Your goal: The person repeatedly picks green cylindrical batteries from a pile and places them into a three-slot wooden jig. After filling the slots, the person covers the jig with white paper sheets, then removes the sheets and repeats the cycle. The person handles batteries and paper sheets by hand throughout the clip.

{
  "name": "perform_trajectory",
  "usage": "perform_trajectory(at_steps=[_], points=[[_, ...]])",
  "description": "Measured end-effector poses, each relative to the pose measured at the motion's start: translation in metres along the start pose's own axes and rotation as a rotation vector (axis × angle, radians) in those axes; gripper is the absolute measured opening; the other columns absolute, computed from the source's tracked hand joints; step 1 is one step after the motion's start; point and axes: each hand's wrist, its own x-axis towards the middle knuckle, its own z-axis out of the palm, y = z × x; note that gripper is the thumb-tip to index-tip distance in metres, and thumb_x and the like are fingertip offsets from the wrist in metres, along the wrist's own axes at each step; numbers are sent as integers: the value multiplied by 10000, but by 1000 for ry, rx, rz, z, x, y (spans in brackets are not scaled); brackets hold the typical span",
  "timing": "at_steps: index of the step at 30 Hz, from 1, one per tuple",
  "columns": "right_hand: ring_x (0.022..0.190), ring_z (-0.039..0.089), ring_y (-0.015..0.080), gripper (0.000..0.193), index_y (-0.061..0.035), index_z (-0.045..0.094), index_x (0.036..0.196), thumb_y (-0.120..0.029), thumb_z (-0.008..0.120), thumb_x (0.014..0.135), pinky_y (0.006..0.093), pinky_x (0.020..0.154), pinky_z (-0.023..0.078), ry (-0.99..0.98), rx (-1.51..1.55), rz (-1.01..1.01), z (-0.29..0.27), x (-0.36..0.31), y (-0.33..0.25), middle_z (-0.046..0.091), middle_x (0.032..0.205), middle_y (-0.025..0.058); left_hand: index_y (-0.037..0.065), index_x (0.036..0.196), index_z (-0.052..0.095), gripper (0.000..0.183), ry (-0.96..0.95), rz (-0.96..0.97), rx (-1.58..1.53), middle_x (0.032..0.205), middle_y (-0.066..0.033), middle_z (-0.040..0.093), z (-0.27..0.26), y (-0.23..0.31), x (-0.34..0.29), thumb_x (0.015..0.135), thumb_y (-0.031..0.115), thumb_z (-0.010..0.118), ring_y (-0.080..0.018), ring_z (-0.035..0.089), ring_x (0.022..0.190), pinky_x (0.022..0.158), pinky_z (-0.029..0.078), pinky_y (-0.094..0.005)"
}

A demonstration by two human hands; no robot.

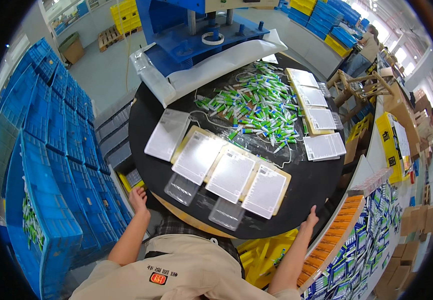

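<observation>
My left hand is beside the near left edge of a round black table, fingers loosely bent and apart, holding nothing visible. At the right edge of the table is my right hand, a finger stretched out and nothing visible in it. In front of me, white printed cards lie in a row on a tan board. Clear plastic blister trays stick out from under them. Behind lies a heap of small green, white and blue tubes. Another tan board with cards lies at the right.
A blue press stands at the far side, with a white sheet-wrapped bar before it. Blue crates are stacked on the left. To the right are an orange row of boxes, many blue-green packs and a yellow bin.
</observation>
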Motion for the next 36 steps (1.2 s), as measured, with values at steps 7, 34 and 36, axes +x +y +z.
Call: perform_trajectory(at_steps=[7, 34, 36], points=[[782, 650, 153, 418, 55, 691, 1089, -356, 673, 1014, 332, 741, 560, -337, -241, 273, -46, -195, 90, 713, 1050, 84, 68, 1285, 583, 594, 32, -386, 29, 1286, -99, 651, -58, -90, -6, 1030, 581, 430, -242, 592, 1210, 1035, 456, -445], [1339, 547, 404, 502, -10, 564, 1407, -117, 628, 920, 484, 1119, 443, -799, -902, -1342, 104, -268, -65, 581, 1422, 232, -64, 1426, 483, 667, 122, 385, 556, 1399, -233, 555, 138, 122, 183, 1060, 493, 489, -387, 557, 1275, 1072, 446, -502], [1240, 629, 393, 430, 12, 607, 1352, -47, 583, 926, 446, 1037, 517, -502, -812, -1389, 87, -259, -90, 648, 1330, 224, -28, 1322, 555, 462, 82, 1249, 625, 1281, -228, 583, 147, 116, 92, 1012, 310, 618, -368, 541, 1256, 1094, 406, -471]])
